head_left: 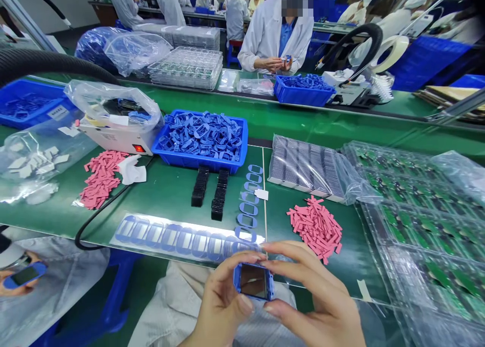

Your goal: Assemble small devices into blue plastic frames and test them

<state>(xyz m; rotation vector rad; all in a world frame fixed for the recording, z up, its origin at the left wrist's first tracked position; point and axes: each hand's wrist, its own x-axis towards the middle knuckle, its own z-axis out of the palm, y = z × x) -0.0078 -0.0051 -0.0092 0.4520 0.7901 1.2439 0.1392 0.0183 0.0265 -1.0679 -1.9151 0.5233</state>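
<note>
Between my two hands, above my lap at the table's front edge, is a small blue plastic housing (253, 281) with a dark rectangular screen in it. My left hand (223, 299) grips its left side, thumb below and fingers along the top. On the right side, my right hand (314, 291) pinches the housing between thumb and fingertips. Just beyond lies a clear sheet of blue oval frame stickers (170, 238). A column of loose blue oval frames (248, 208) runs away from me, with a small white piece (261, 194) on it.
A blue bin of blue housings (202, 140) stands behind two rows of black parts (219, 195). Pink strips lie in piles at left (100, 180) and right (316, 228). Trays of green circuit boards (424, 226) fill the right. A co-worker (276, 39) sits opposite; another person's hand (22, 279) is at left.
</note>
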